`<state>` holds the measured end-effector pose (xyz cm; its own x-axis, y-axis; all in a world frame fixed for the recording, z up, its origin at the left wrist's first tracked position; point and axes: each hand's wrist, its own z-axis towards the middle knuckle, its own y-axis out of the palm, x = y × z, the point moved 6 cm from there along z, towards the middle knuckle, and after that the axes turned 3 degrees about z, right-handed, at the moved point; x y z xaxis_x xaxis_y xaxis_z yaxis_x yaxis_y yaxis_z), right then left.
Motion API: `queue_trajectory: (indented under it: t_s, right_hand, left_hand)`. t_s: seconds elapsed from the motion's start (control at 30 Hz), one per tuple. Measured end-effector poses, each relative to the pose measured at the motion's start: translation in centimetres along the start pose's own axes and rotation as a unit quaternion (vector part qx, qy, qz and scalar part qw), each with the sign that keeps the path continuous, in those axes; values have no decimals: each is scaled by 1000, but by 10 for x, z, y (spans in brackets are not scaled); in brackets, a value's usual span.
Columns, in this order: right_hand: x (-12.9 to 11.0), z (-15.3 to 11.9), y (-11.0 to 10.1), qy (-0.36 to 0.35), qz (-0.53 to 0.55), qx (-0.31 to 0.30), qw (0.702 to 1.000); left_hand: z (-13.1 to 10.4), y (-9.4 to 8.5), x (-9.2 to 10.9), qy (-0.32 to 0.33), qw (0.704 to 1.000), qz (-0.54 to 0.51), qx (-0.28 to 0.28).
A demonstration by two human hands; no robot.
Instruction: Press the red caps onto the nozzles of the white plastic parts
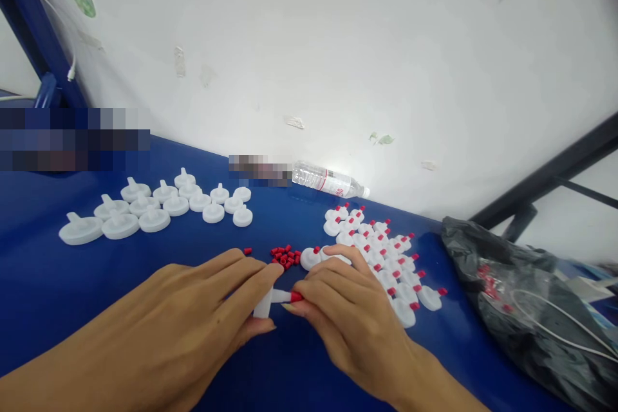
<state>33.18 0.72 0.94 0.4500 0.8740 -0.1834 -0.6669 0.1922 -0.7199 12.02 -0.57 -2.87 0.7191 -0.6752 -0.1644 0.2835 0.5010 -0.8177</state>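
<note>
My left hand [212, 315] grips a white round cap [262, 306] by its base, with the nozzle pointing right. On the nozzle's tip sits a red sleeve [295, 297], pinched between the thumb and fingers of my right hand [352, 315]. Just beyond my hands lies a small pile of loose red sleeves [288, 259]. White caps without red tips [154, 219] stand in a group at the left. At the right is a cluster of white caps with red tips [404, 312], partly hidden by my right hand.
A clear plastic bottle [323, 180] lies along the wall at the back of the blue table [290, 373]. A black plastic bag [512, 335] holding red pieces is at the right, with a white cable across it. Blue frame bars [48, 71] rise at the left.
</note>
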Motion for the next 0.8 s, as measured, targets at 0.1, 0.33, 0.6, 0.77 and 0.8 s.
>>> queue_trajectory:
  t_s: [0.1, 0.33, 0.6, 0.77, 0.8]
  right_hand:
    - [-3, -2, 1, -19, -15, 1, 1000]
    - [-9, -3, 4, -61, -17, 28, 998]
    - [-9, -6, 4, -68, -2, 48, 996]
    - [-9, -3, -5, -33, 16, 31, 999]
    - [-9, -1, -6, -26, 13, 25, 999]
  left_hand:
    - [-4, 1, 6, 18, 999, 12, 24]
    - [-21, 17, 8, -42, 997, -62, 11]
    - [-24, 24, 12, -87, 992, -92, -27]
    - [-20, 15, 17, -77, 995, -57, 2]
    - [-18, 12, 15, -69, 997, -41, 10]
